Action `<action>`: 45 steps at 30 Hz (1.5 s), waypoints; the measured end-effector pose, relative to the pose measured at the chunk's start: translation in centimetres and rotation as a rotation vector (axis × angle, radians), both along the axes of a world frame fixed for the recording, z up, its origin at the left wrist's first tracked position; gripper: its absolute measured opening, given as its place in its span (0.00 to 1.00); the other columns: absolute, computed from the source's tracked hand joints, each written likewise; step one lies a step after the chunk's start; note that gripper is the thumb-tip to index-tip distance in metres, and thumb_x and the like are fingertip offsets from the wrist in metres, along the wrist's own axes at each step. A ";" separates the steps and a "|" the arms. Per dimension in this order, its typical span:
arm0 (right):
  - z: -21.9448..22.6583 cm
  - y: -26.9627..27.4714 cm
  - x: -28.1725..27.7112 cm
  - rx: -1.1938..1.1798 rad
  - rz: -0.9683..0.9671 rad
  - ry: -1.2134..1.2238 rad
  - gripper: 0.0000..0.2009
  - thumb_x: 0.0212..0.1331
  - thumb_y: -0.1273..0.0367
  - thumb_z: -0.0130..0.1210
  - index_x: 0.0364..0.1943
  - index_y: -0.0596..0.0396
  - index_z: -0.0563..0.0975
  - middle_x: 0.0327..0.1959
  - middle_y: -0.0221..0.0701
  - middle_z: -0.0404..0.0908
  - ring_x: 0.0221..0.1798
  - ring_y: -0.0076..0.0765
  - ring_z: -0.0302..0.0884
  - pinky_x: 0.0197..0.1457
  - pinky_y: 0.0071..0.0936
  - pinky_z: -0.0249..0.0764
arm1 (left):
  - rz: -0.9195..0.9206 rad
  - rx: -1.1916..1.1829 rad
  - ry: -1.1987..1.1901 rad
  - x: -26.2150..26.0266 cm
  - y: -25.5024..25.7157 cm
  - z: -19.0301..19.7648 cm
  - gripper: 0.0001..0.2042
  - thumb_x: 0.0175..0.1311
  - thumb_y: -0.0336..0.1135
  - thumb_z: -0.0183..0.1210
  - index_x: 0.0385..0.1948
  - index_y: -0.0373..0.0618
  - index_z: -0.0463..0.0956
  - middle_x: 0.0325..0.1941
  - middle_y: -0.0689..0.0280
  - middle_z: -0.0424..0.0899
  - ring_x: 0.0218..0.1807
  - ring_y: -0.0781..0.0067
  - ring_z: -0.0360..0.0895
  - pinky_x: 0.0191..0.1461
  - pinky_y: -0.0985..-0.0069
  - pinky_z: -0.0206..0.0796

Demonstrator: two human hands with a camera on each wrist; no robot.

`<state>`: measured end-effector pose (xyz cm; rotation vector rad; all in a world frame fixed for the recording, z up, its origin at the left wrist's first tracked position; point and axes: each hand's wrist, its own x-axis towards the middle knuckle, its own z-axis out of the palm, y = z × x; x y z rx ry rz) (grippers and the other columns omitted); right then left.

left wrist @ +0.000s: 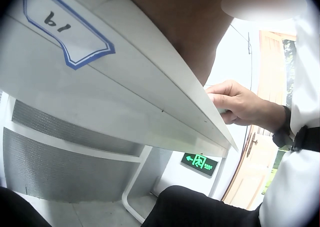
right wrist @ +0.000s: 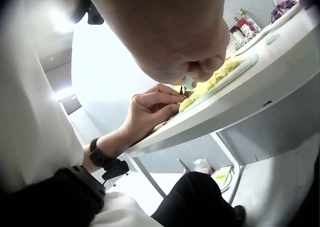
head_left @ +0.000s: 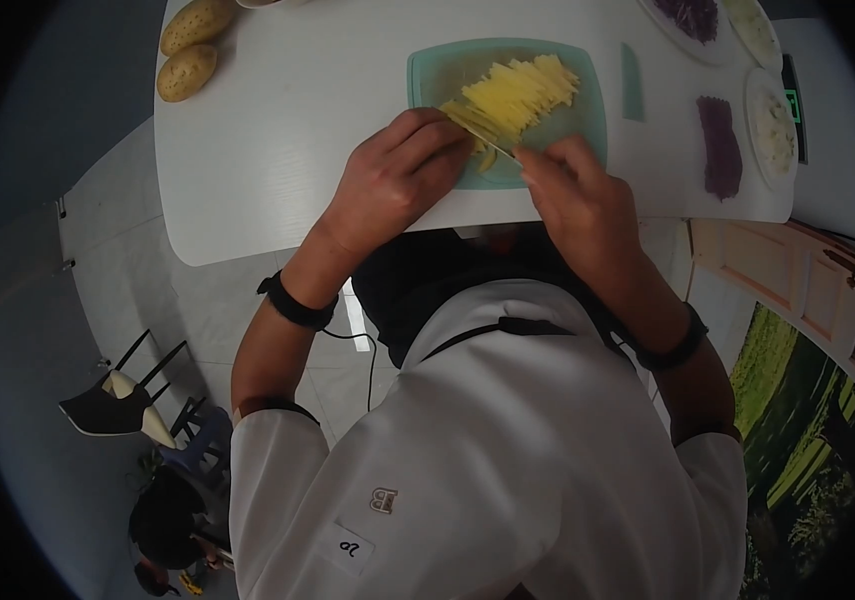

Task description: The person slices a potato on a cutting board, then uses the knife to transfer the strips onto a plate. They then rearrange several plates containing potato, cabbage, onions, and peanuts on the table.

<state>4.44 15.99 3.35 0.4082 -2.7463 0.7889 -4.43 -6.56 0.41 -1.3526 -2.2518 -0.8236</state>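
Note:
On the turquoise cutting board (head_left: 593, 140) lies a heap of yellow potato strips (head_left: 523, 92), with more cut pieces close to the left hand. My right hand (head_left: 588, 195) grips a small knife (head_left: 493, 143), its blade slanting toward the left fingers; a bit of pale turquoise handle shows in the right wrist view. With bent fingers and thumb, my left hand (head_left: 403, 178) holds potato pieces at the board's near left edge, beside the blade. In the right wrist view the left fingertips (right wrist: 175, 98) are right at the potato (right wrist: 186, 105). The right palm hides most of the handle.
Two whole potatoes (head_left: 188, 72) lie at the table's far left. To the right are a flat turquoise blade-shaped piece (head_left: 632, 82), a purple cloth (head_left: 720, 148), a plate of purple shreds (head_left: 690, 15) and a plate of pale shreds (head_left: 776, 128). The table's near edge (head_left: 348, 240) runs under the forearms.

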 end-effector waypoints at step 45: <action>0.0 -0.7 -0.4 0.013 -0.008 -0.024 0.11 0.61 0.73 0.67 0.48 0.54 0.85 0.38 0.32 0.78 0.30 0.39 0.84 0.30 0.35 0.82 | 0.030 -0.001 0.047 0.0 -0.3 -0.2 0.12 0.46 0.25 0.68 0.35 0.45 0.86 0.43 0.70 0.85 0.47 0.68 0.83 0.45 0.75 0.82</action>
